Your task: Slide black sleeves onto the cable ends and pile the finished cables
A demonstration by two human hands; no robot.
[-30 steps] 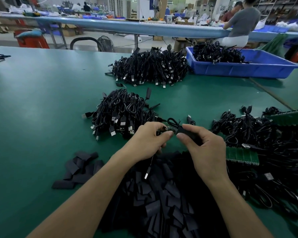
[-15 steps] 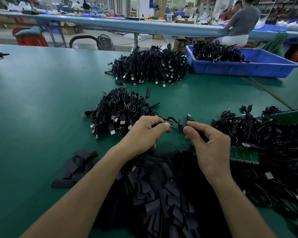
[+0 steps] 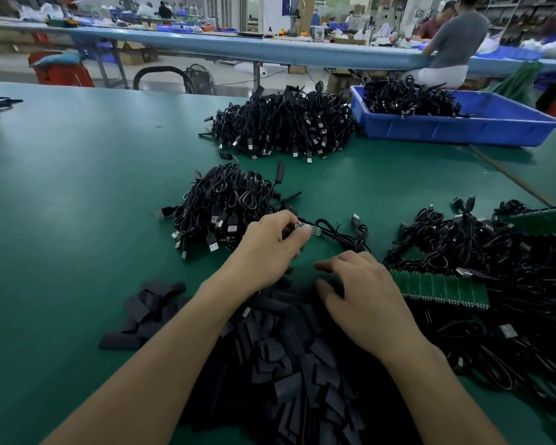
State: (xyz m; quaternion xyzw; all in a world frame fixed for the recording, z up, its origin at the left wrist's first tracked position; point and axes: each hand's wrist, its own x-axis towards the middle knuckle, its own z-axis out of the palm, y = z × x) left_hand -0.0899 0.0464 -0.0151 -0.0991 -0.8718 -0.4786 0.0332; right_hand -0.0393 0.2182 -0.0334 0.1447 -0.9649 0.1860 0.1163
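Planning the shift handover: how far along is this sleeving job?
Looks done: the near cable pile and the far cable pile. In hand: left hand pinches one cable's unsleeved end; right hand hovers, open, over the loose sleeves. Left: a large tangle of cables on the right, many sleeves unused.

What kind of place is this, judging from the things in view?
Most likely a factory assembly hall: heaps of black USB cables on a green workbench, a blue bin holding more cables, and another worker seated at a long bench behind.
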